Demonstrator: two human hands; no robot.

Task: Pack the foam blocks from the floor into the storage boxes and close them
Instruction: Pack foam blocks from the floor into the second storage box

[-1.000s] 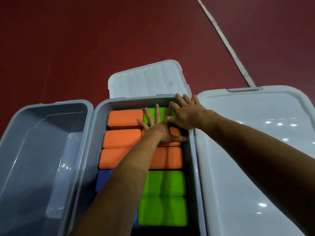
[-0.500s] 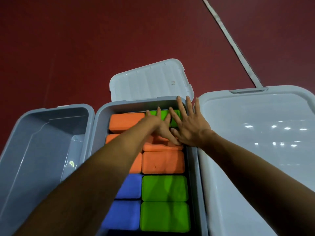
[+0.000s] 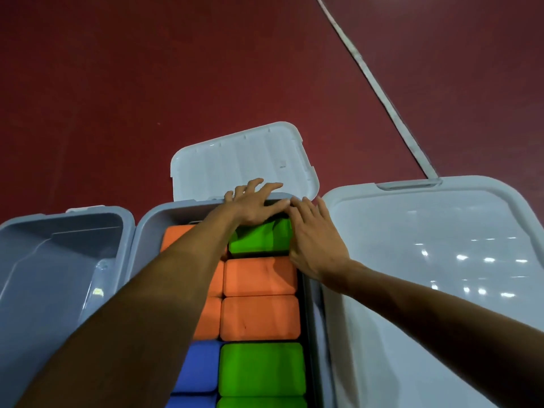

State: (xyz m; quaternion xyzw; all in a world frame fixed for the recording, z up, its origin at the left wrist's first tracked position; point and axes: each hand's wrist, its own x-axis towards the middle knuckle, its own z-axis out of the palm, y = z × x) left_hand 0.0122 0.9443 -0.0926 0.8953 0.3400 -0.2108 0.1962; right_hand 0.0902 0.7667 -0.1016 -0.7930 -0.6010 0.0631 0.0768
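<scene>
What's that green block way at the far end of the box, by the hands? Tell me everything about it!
The green block looks like soft, matte foam, bright green with rounded corners. It lies in the far right corner of the grey box, just beyond an orange block. The left hand covers its far edge and the right hand lies flat along its right side.

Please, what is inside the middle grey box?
Foam blocks fill the middle box in two columns: orange blocks, green blocks and blue blocks. The left arm covers part of the left column; anything beneath this top layer is hidden.
</scene>
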